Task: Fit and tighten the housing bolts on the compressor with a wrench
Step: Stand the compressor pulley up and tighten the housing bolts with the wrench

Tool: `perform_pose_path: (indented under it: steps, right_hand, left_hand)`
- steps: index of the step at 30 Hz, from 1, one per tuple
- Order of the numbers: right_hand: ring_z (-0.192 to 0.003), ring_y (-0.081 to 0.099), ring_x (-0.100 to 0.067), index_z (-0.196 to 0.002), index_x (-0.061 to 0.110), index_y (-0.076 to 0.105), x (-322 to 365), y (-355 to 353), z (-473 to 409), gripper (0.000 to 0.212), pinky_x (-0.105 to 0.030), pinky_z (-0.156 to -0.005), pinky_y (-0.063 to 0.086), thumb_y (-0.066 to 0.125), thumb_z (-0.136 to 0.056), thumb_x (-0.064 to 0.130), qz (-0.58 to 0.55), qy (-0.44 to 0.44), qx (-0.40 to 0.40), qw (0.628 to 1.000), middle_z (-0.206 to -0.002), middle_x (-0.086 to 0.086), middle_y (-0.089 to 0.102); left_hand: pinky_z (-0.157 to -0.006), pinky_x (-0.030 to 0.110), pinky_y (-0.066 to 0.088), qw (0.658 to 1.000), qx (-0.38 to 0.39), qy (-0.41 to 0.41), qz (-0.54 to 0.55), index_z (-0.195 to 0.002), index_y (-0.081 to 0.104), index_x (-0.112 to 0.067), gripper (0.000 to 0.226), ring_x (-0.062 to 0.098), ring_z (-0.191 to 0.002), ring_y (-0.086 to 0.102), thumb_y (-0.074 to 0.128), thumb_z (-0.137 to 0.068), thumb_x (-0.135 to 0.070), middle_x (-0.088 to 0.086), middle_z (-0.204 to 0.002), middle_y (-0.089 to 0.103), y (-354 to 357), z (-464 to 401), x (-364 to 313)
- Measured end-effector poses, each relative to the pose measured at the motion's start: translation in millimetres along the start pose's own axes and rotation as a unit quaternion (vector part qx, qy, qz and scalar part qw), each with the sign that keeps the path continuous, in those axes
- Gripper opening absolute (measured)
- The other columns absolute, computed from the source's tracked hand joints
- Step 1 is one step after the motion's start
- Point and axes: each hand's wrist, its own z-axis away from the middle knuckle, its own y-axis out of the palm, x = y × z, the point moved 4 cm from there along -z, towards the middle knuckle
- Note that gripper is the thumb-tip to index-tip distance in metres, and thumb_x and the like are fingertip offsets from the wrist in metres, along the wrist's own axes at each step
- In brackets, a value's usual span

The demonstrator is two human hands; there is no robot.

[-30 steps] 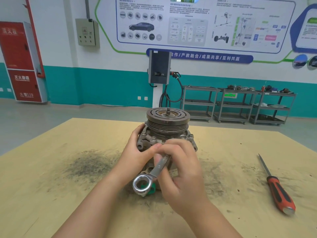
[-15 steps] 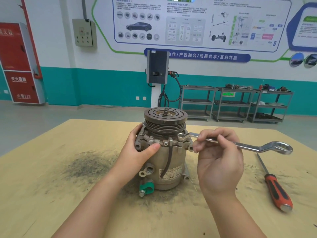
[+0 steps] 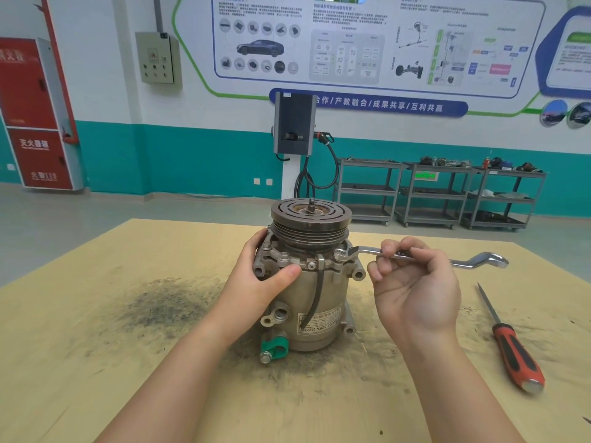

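Compressor [image 3: 307,282], one, gripped by left hand [image 3: 256,282]; right hand [image 3: 415,282] fingers pinch one wrench [image 3: 415,255].

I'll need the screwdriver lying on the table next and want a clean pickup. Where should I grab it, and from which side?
Take the screwdriver by its red and black handle, the thick end nearest you, probably with the right hand, which is closer but currently holds the wrench. Come down from above: it lies flat on the table, with its thin shaft pointing away.
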Motion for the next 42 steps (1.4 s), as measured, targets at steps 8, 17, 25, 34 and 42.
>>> perform_pose_path:
  steps: [8,17,25,34,42]
  right_hand:
    - [-0.044,0.038,-0.019,-0.059,0.013,0.052,-2,1,7,0.034,-0.021,-0.045,0.035,0.028,-0.08,0.001,0.003,-0.077,0.03,0.997,-0.053,-0.007,0.049]
    - [-0.092,0.057,-0.013,-0.094,0.013,0.062,-37,33,62,0.015,-0.022,-0.081,0.044,0.05,-0.085,0.011,0.459,-0.385,0.25,0.761,-0.096,0.004,0.058]
    - [-0.099,0.056,-0.015,-0.1,0.019,0.061,-37,40,59,0.011,-0.027,-0.085,0.047,0.057,-0.091,0.024,0.495,-0.336,0.274,0.753,-0.103,0.008,0.055]
    - [-0.062,0.052,-0.024,-0.078,0.034,0.061,3,25,39,0.031,-0.031,-0.063,0.042,0.04,-0.094,0.02,0.237,-0.294,0.105,0.92,-0.077,-0.011,0.062]
    - [-0.047,0.05,-0.017,-0.089,0.011,0.045,5,15,25,0.019,-0.022,-0.046,0.04,0.032,-0.094,-0.001,0.102,-0.142,0.052,0.983,-0.065,-0.009,0.066]
  left_hand:
    - [-0.083,0.016,0.055,1.0,0.0,-0.004,-0.001,-0.141,0.034,-0.044,0.092,-0.004,-0.111,0.062,0.078,-0.062,-0.058,-0.019,-0.131,0.057,0,0,0]
    - [-0.088,0.024,0.055,1.0,0.003,0.0,0.022,-0.135,0.043,-0.038,0.085,0.005,-0.111,0.066,0.087,-0.063,-0.038,-0.009,-0.124,0.067,2,0,1]
    - [-0.084,0.022,0.054,0.999,-0.006,-0.003,0.046,-0.124,0.048,-0.049,0.083,0.007,-0.111,0.067,0.086,-0.05,-0.043,-0.009,-0.12,0.069,2,-4,7]
    - [-0.076,0.013,0.054,1.0,-0.003,0.007,0.016,-0.13,0.04,-0.049,0.084,-0.004,-0.109,0.064,0.078,-0.057,-0.06,-0.016,-0.129,0.061,-1,-1,2]
    - [-0.075,0.012,0.053,1.0,-0.005,0.004,0.012,-0.13,0.038,-0.051,0.085,-0.005,-0.107,0.063,0.076,-0.056,-0.062,-0.016,-0.129,0.06,0,1,-1]
